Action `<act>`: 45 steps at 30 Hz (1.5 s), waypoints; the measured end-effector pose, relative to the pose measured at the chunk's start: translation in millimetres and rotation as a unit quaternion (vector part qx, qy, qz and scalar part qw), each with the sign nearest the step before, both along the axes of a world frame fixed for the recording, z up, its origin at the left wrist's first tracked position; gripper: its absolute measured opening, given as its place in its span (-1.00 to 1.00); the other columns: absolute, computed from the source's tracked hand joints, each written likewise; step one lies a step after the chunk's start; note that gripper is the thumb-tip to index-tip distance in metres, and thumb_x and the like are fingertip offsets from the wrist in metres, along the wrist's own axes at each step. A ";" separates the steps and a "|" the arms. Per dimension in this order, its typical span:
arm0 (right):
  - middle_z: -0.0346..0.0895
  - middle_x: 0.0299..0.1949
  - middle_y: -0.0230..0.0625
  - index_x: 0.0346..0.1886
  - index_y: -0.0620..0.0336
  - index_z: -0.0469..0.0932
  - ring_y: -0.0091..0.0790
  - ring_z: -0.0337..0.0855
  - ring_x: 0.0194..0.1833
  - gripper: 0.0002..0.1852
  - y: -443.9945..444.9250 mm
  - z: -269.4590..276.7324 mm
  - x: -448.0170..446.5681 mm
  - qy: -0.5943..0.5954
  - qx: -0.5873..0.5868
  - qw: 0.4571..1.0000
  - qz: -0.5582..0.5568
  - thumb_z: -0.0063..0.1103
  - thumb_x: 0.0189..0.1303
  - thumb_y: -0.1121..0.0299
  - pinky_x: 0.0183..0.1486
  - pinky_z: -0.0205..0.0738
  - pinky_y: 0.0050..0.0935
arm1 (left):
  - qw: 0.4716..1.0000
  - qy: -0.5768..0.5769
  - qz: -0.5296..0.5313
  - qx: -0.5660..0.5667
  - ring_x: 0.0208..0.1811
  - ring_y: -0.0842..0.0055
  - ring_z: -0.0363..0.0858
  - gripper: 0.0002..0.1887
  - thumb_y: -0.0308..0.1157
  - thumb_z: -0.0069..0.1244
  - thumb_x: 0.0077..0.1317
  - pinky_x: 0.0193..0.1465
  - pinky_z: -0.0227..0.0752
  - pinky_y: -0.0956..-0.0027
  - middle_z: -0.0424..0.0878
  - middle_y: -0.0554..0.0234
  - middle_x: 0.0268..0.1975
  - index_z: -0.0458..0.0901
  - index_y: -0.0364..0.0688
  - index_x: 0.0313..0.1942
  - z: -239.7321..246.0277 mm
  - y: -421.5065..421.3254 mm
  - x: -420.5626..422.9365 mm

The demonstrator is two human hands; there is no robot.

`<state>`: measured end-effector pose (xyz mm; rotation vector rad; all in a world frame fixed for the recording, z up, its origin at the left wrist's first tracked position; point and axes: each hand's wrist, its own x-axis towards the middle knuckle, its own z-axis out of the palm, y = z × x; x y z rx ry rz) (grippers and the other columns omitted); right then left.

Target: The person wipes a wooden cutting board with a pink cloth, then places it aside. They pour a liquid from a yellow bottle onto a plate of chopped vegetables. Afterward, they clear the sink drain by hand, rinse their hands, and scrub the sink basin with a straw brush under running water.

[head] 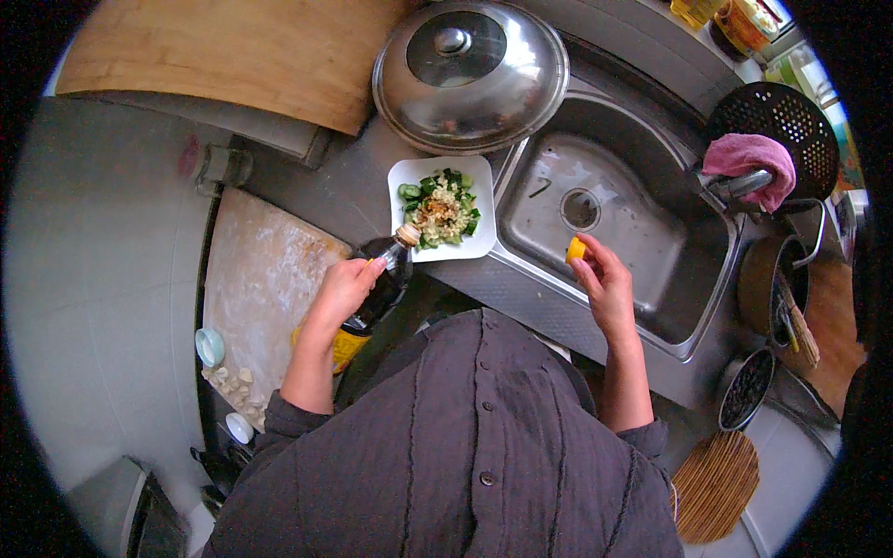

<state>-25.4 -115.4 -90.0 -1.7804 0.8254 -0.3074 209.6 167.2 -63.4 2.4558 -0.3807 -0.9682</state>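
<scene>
My left hand [349, 286] grips a large bottle of dark liquid [382, 282] with a yellow label. The bottle leans toward a square white plate [483, 240], its uncapped mouth over the near left rim. Cut green vegetable pieces [411, 199] fill the plate, topped with a heap of pale minced bits [450, 202], probably garlic. A brownish patch shows in the middle of that heap. Between the thumb and fingers of my right hand [605, 279] is a yellow bottle cap [575, 250], held above the near part of the sink.
Behind the plate stands a domed steel lid [471, 104]. The steel sink [628, 244] lies to the right, its faucet [743, 185] draped with a pink cloth [753, 160]. At left are a whitish board [268, 258] with dough-like pieces [234, 383] and a wooden board [230, 49].
</scene>
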 end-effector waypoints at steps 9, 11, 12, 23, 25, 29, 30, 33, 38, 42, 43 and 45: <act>0.46 -0.36 -0.29 -0.01 0.13 0.47 -0.45 0.48 -0.34 -0.67 -2.6 1.5 -1.1 0.006 0.016 1.000 -0.002 0.16 0.10 0.43 -0.23 0.39 -0.53 | 1.000 -0.017 -0.016 0.012 -0.61 0.48 0.46 -0.51 -0.03 -0.10 0.25 -0.49 0.32 0.36 0.49 0.15 -0.67 0.52 -0.33 -0.58 -0.5 -3.7 -1.2; 0.46 -0.36 -0.29 -0.01 0.13 0.47 -0.44 0.49 -0.35 -0.67 -2.5 1.7 -1.4 0.005 0.014 1.000 -0.003 0.16 0.10 0.43 -0.23 0.39 -0.52 | 1.000 -0.014 -0.013 0.007 -0.61 0.49 0.46 -0.51 -0.03 -0.10 0.25 -0.49 0.33 0.37 0.49 0.16 -0.67 0.52 -0.34 -0.58 -1.5 -2.6 -0.4; 0.46 -0.36 -0.29 -0.01 0.14 0.47 -0.44 0.49 -0.35 -0.67 -2.0 3.5 -1.1 0.004 0.011 1.000 -0.003 0.16 0.10 0.43 -0.23 0.39 -0.52 | 1.000 -0.012 -0.011 0.005 -0.61 0.50 0.46 -0.51 -0.03 -0.10 0.25 -0.49 0.33 0.37 0.49 0.17 -0.67 0.52 -0.34 -0.57 -0.5 -3.7 -0.3; 0.45 -0.39 -0.30 -0.02 0.16 0.47 -0.46 0.48 -0.38 -0.66 -4.1 -1.6 -3.3 0.003 0.009 1.000 -0.011 0.18 0.09 0.43 -0.25 0.38 -0.54 | 0.997 0.054 0.047 -0.034 -0.65 0.63 0.34 -0.52 -0.05 -0.09 0.27 -0.55 0.26 0.48 0.41 0.33 -0.69 0.45 -0.28 -0.63 10.4 -12.0 0.6; 0.44 -0.39 -0.30 -0.02 0.16 0.47 -0.46 0.47 -0.39 -0.66 -4.5 -2.4 -3.1 0.006 0.004 1.000 -0.010 0.18 0.09 0.43 -0.26 0.38 -0.54 | 0.997 0.051 0.044 -0.038 -0.65 0.62 0.35 -0.53 -0.06 -0.09 0.27 -0.55 0.27 0.47 0.42 0.32 -0.69 0.46 -0.29 -0.63 10.8 -12.6 1.3; 0.44 -0.40 -0.30 -0.02 0.16 0.47 -0.47 0.46 -0.40 -0.65 -3.4 -1.4 -0.4 -0.008 -0.004 1.000 -0.007 0.18 0.08 0.44 -0.27 0.38 -0.54 | 0.999 0.026 0.028 -0.035 -0.65 0.59 0.38 -0.53 -0.07 -0.10 0.27 -0.55 0.28 0.44 0.44 0.28 -0.69 0.47 -0.30 -0.62 13.2 -19.1 1.6; 0.44 -0.40 -0.30 -0.01 0.16 0.47 -0.47 0.46 -0.40 -0.65 -3.5 -1.8 -0.4 -0.009 -0.004 1.000 -0.007 0.18 0.08 0.45 -0.27 0.38 -0.54 | 0.999 0.019 0.022 -0.033 -0.65 0.58 0.39 -0.53 -0.07 -0.10 0.27 -0.55 0.28 0.44 0.44 0.26 -0.69 0.48 -0.31 -0.61 12.8 -20.5 2.5; 0.44 -0.40 -0.30 -0.02 0.16 0.47 -0.47 0.46 -0.39 -0.66 -3.3 -0.1 -0.5 -0.004 -0.004 1.000 -0.008 0.18 0.08 0.45 -0.27 0.38 -0.54 | 1.000 0.001 0.002 -0.020 -0.65 0.55 0.41 -0.52 -0.06 -0.10 0.27 -0.54 0.29 0.42 0.45 0.23 -0.69 0.49 -0.32 -0.61 13.3 -25.9 5.9; 0.44 -0.40 -0.30 -0.02 0.17 0.47 -0.47 0.46 -0.39 -0.66 -4.2 1.5 -2.4 0.004 0.012 1.000 -0.016 0.17 0.09 0.46 -0.27 0.38 -0.54 | 0.999 -0.001 -0.004 -0.037 -0.65 0.53 0.41 -0.51 -0.04 -0.11 0.26 -0.54 0.29 0.41 0.45 0.21 -0.69 0.49 -0.33 -0.62 6.2 -27.5 9.3; 0.44 -0.41 -0.30 -0.02 0.17 0.47 -0.46 0.45 -0.40 -0.66 -4.4 -2.6 -4.6 -0.004 0.018 1.000 -0.022 0.17 0.09 0.45 -0.27 0.38 -0.54 | 0.999 -0.008 -0.008 -0.038 -0.66 0.51 0.42 -0.50 -0.04 -0.11 0.26 -0.54 0.30 0.40 0.46 0.19 -0.70 0.49 -0.32 -0.63 -0.9 -25.5 11.8; 0.44 -0.41 -0.30 -0.02 0.17 0.47 -0.46 0.45 -0.40 -0.66 -4.4 -3.5 -5.0 -0.004 0.018 1.000 -0.022 0.17 0.09 0.45 -0.27 0.38 -0.54 | 0.999 -0.006 -0.006 -0.036 -0.66 0.51 0.42 -0.50 -0.04 -0.11 0.26 -0.54 0.30 0.39 0.45 0.19 -0.70 0.49 -0.32 -0.63 -3.3 -23.8 13.0; 0.44 -0.41 -0.31 -0.02 0.17 0.47 -0.46 0.45 -0.40 -0.66 -4.3 -3.5 -5.1 -0.005 0.015 1.000 -0.022 0.17 0.09 0.45 -0.27 0.38 -0.53 | 0.999 -0.001 -0.004 -0.032 -0.66 0.51 0.42 -0.50 -0.03 -0.12 0.26 -0.55 0.30 0.39 0.45 0.18 -0.71 0.49 -0.32 -0.64 -5.5 -21.8 13.9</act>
